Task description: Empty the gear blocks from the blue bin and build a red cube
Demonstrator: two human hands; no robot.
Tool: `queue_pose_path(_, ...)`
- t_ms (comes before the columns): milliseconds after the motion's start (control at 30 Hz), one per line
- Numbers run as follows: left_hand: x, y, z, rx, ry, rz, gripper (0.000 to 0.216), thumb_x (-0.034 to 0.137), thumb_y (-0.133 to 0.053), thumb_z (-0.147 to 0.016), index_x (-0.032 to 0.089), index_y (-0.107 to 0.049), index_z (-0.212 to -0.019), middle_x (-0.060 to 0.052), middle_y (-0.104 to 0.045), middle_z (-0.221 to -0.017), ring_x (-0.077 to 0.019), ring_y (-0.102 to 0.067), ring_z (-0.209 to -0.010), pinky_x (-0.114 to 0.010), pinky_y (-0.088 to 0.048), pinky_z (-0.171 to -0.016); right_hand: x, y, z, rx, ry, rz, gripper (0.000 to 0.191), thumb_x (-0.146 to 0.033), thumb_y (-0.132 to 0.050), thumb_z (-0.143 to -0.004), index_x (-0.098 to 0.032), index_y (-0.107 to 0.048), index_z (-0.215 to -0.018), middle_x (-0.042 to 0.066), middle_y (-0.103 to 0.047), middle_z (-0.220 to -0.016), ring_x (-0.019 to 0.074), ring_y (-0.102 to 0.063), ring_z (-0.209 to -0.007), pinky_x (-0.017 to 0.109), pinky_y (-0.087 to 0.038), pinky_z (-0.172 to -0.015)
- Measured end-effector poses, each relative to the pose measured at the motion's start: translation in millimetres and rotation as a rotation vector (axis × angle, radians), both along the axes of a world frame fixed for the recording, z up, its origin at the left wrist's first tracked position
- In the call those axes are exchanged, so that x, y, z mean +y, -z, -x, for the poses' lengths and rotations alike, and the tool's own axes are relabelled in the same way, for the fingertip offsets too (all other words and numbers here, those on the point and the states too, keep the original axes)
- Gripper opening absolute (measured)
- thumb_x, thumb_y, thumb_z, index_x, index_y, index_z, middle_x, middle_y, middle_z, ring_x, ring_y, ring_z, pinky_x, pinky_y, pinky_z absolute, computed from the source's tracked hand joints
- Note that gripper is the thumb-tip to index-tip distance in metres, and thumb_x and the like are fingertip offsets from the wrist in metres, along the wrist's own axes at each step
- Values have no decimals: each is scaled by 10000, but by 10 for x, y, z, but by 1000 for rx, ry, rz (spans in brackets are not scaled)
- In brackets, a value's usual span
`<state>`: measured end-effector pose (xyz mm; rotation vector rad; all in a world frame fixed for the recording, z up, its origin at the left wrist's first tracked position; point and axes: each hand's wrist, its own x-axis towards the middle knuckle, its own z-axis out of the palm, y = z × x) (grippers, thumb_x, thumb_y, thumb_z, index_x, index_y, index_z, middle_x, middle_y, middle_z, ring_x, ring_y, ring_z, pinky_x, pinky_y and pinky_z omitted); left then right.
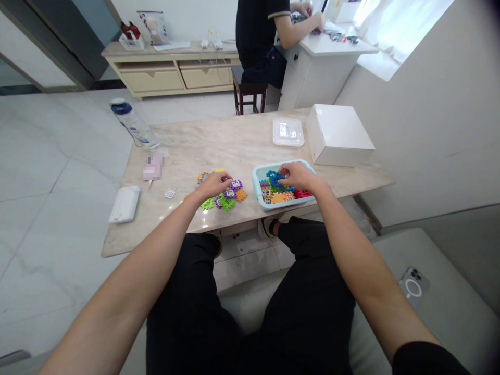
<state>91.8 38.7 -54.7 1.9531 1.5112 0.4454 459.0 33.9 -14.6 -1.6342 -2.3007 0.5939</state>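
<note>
My left hand (215,185) is over a loose pile of plastic interlocking building pieces on the table, its slightly bent fingers apart beside a purple piece with a white window insert (236,184). Green pieces (227,203) and an orange piece (241,195) lie around it. At the light blue basket (259,202), my right hand (297,175) has its fingers closed on a blue interlocking piece (274,178). Below it the basket contains orange pieces (278,198), red pieces (303,193) and window inserts. My fingers partly cover the blue piece.
On the marble-look table (219,140) stand a white box (341,127), a clear plastic container (288,132) and a water bottle (135,125). A white packet (124,204) and a loose white window insert (169,194) lie leftward. Another person (258,36) sits beyond the table.
</note>
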Motion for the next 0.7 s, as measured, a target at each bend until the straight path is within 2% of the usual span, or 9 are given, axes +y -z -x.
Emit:
queue_pose_path(133, 6, -28, -19, -2, -11, -20, 268, 391, -658, -919, 195, -823, -999, -97, -831, -968, -276, -738, -900, -368, -552, -868, -68, -101, -3, 153, 48, -44, 228, -232, -845, -818, -168, -818, -1036, 68, -806, -914, 208, -709, -815, 338, -548, -805)
queue_pose_path(233, 14, -158, -144, -79, -71, -109, 260, 405, -719, -915, 201, -809, -1049, -105, -815, -996, -272, -716, -904, -375, -559, -883, -121, -226, 45, 298, 90, -146, 209, -255, -832, -837, -177, -789, -1026, 64, -790, -929, 199, -671, -815, 350, -535, -808)
queue_pose_path(333, 7, -371, -386, -389, -168, -114, 368, 507, -708, -972, 200, -766, -1166, -132, -788, -1140, -272, -712, -988, -375, -588, -872, -134, -353, 175, 477, 138, -242, 283, -347, -843, -856, -186, -767, -1076, 50, -770, -936, 190, -651, -816, 367, -547, -823)
queue_pose_path(467, -27, -606, -690, -984, -215, 207, 597, 718, -635, -1011, 199, -687, -1302, -193, -732, -1334, -336, -745, -1136, -434, -636, -880, -45, -434, 552, 716, 192, -246, 365, -409, -836, -877, -184, -742, -1147, 62, -773, -993, 190, -685, -866, 368, -580, -837)
queue_pose_path(567, -45, -656, -732, -1209, -242, 364, 655, 789, -581, -1017, 217, -680, -1323, -172, -764, -1255, -349, -783, -1082, -449, -652, -835, 72, -396, 977, 842, 172, -132, 356, -366, -837, -868, -178, -740, -1153, 81, -797, -1037, 206, -739, -938, 368, -604, -876)
queue_pose_path(700, -81, -632, -475, -1227, -461, 381, 447, 626, -686, -1041, 206, -705, -1192, -66, -763, -921, -214, -769, -761, -277, -563, -607, 156, -312, 1613, 863, 232, 18, 300, -323, -809, -879, -182, -738, -1134, 72, -817, -1017, 229, -791, -971, 377, -625, -913)
